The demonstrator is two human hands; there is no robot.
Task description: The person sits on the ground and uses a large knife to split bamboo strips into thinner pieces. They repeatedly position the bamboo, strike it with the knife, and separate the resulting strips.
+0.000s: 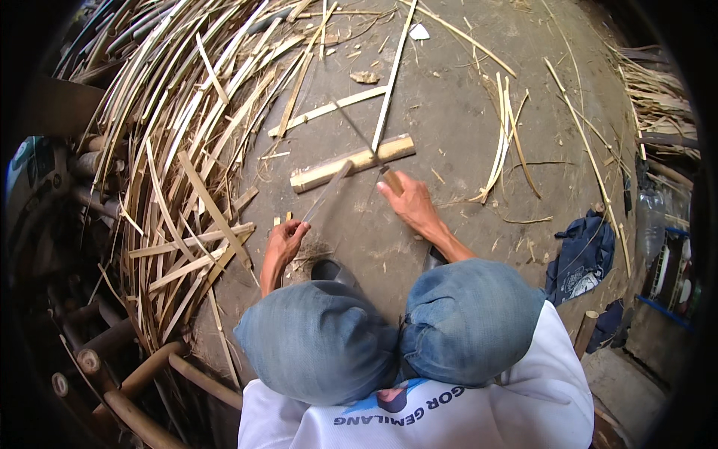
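Note:
My right hand (pixel 410 203) is closed around the wooden handle of a knife (pixel 390 179). Its long, dark, thin blade points up and to the left, across a split bamboo piece (pixel 318 178) lying on the ground. My left hand (pixel 285 241) pinches a thin, pale bamboo strip (pixel 327 194), smeared by motion. The strip's far end reaches over the bamboo piece, left of the blade. Short yellowish ends show just above the left fingers; whether they belong to something held, I cannot tell.
A large heap of split bamboo strips (pixel 168 97) fills the left side. Bamboo poles (pixel 142 367) stand at lower left. Loose strips (pixel 499 138) are scattered on the ground ahead and to the right. Dark blue cloth (pixel 580 254) lies at right, near a clear plastic bottle (pixel 651 217).

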